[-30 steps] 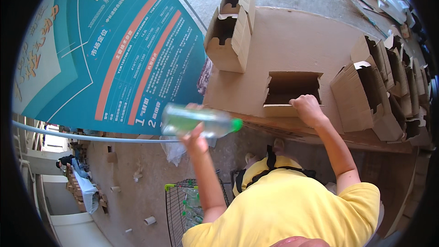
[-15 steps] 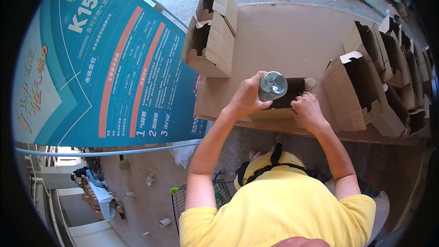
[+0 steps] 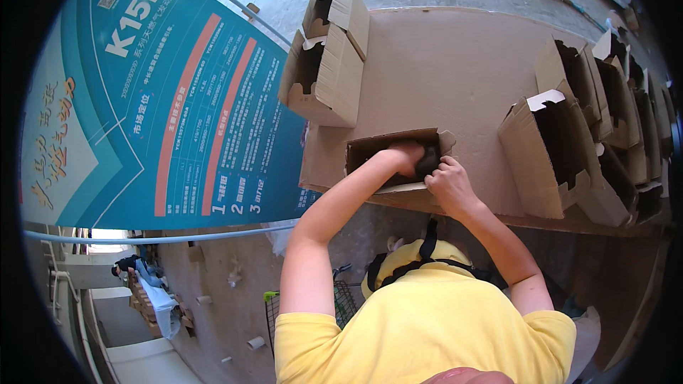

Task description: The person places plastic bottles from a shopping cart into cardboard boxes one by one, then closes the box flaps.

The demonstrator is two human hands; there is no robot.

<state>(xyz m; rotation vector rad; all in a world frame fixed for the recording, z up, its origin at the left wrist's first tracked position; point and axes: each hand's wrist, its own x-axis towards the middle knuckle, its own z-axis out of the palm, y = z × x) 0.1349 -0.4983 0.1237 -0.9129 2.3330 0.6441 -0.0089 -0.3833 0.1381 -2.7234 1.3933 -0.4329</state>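
Observation:
An open-topped cardboard box [image 3: 409,200] stands at the table's near edge, in front of me. My left hand [image 3: 405,157] reaches down inside it, fingers curled and partly hidden by the shadow and the box wall. Beside those fingers shows the rounded dark end of a glass bottle [image 3: 428,161]; most of it is out of sight. At the near right corner of the box, my right hand [image 3: 449,183] is closed, pinching the cardboard edge near the end flap [image 3: 446,142].
Two open cardboard boxes [image 3: 334,89] stand at the left of the cardboard-covered table [image 3: 434,64]. Several more open boxes [image 3: 544,153] crowd the right side. A large teal printed banner [image 3: 192,114] borders the table's left. Below it, a wire cart [image 3: 345,302] is near my left arm.
My left hand has lowered the glass bottle from above the box into its inside. The right hand has shifted slightly left and nearer to me, staying at the box's right end.

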